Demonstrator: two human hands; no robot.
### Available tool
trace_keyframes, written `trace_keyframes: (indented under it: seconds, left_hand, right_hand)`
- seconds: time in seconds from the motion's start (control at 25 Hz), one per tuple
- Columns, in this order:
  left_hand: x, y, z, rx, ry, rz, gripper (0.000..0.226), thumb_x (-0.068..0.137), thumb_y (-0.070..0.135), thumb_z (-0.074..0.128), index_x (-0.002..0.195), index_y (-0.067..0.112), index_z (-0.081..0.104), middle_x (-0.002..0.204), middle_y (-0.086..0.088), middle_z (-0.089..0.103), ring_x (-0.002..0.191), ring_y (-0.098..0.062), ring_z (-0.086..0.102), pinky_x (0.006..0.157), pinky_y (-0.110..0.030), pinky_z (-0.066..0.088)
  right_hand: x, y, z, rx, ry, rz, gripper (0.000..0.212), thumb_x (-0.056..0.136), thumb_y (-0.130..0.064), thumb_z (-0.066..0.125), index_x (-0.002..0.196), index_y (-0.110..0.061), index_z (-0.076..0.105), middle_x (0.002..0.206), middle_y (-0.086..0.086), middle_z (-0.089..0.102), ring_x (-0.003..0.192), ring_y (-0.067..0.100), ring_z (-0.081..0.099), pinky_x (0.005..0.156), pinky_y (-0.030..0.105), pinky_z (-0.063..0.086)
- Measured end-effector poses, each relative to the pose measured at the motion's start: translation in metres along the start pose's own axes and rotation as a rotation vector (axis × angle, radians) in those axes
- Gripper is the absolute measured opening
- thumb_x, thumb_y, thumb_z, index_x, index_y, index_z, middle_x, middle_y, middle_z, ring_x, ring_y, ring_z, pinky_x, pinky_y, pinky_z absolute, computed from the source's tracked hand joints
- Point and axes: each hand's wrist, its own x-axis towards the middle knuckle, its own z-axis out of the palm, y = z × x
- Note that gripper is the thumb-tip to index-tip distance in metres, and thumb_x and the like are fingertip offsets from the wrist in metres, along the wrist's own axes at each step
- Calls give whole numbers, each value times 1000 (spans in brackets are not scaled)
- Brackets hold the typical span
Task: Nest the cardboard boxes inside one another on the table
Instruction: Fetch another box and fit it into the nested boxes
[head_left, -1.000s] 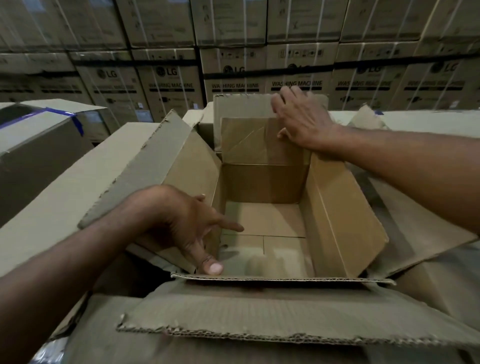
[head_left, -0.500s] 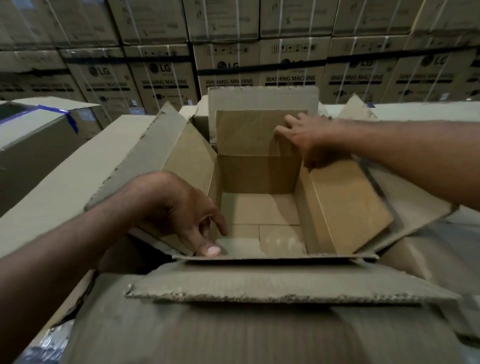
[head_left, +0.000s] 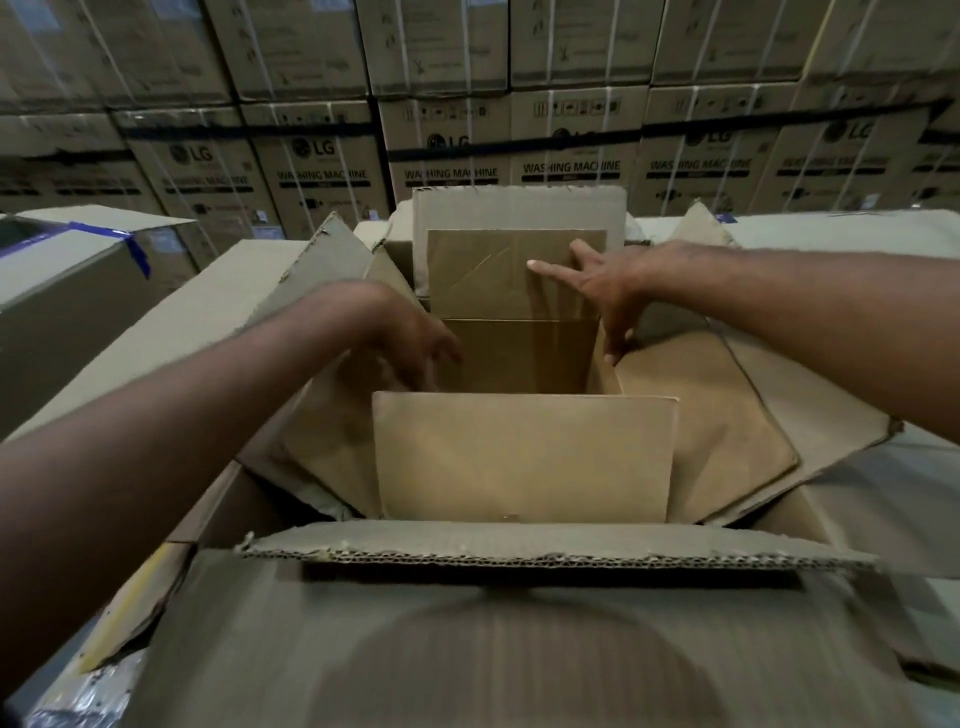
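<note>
step: seat small box (head_left: 524, 457) inside big box (head_left: 519, 551), against its far wall | right hand (head_left: 608, 280) splayed, fingers straight on small box's far flap | left hand (head_left: 410, 348) blurred, grip unclear | we press both sides evenly, flaps out

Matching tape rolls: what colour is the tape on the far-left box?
Blue tape, best seen in the head view.

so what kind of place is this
Most likely a warehouse or stockroom. A wall of stacked, strapped cartons printed LG WASHING MACHINE fills the background, and another taped box sits left of the open box being worked on.
</note>
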Motion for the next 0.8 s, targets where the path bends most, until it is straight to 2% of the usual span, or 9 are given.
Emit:
trace_keyframes:
  seconds: [0.08, 0.16, 0.28, 0.4, 0.56, 0.6, 0.64, 0.72, 0.8]
  left_hand:
    - [24, -13, -10, 172, 235, -117, 108, 77, 70, 73, 164, 36, 19, 171, -2, 19, 155, -34, 24, 122, -56, 29]
    - [42, -28, -12, 317, 365, -158, 124, 69, 85, 66, 165, 36, 6, 174, -1, 3, 159, -36, 8, 126, -61, 13]
    - [57, -43, -8, 416, 402, -199, 130, 70, 92, 56, 163, 35, -13, 173, -1, -13, 159, -36, 9, 125, -59, 12]
    - [61, -42, -6, 459, 416, -223, 127, 72, 93, 53, 163, 34, -15, 173, -2, -17, 158, -38, 11, 125, -62, 12]
    - [49, -34, -4, 396, 361, -187, 125, 73, 89, 57, 164, 33, -9, 174, -2, -10, 160, -31, -4, 120, -64, -13]
    - [42, -32, -4, 336, 304, -160, 124, 70, 90, 56, 165, 34, -1, 175, -1, -1, 161, -31, 1, 121, -64, -10]
    - [32, -28, -3, 244, 225, -120, 122, 66, 93, 55, 165, 34, 14, 173, -1, 15, 159, -32, 14, 124, -64, 2]
    - [4, -20, 4, 28, 86, 6, 110, 60, 94, 50, 148, 28, 51, 152, -3, 53, 138, -28, 51, 117, -55, 38]
    - [-24, -13, 17, -67, 14, 120, 96, 65, 89, 47, 133, 23, 62, 131, 1, 64, 120, -20, 61, 107, -43, 49]
  right_hand:
    - [4, 4, 4, 2, 8, -8, 154, 62, -40, 96, 155, -49, -27, 170, 10, -11, 150, 40, 29, 108, 52, 49]
    - [8, 9, 9, 21, 18, -3, 155, 60, -45, 95, 153, -49, -29, 171, 9, -11, 151, 41, 26, 109, 55, 47]
    - [12, 10, 18, 16, 47, 15, 157, 57, -52, 94, 152, -50, -31, 171, 7, -14, 151, 43, 25, 110, 60, 44]
    - [10, 11, 18, 57, 35, 8, 156, 58, -51, 94, 152, -50, -30, 171, 7, -14, 151, 43, 25, 111, 60, 44]
    - [-4, 1, 10, -10, -25, -44, 148, 61, -60, 89, 159, -44, -21, 171, 9, -6, 154, 41, 19, 116, 59, 38]
    - [-11, -2, 6, 21, -74, -76, 143, 61, -64, 87, 161, -43, -14, 171, 8, -1, 155, 39, 17, 118, 58, 35]
    - [-21, -4, 1, 100, -136, -119, 134, 65, -67, 83, 163, -42, -4, 171, 5, 5, 155, 37, 18, 119, 56, 33]
    - [-50, -9, -11, 382, -269, -224, 102, 78, -66, 72, 162, -37, 23, 165, 0, 28, 151, 30, 32, 116, 47, 37]
    - [-80, -12, -13, 572, -393, -329, 77, 83, -66, 62, 151, -33, 47, 144, -10, 54, 136, 18, 50, 106, 37, 43]
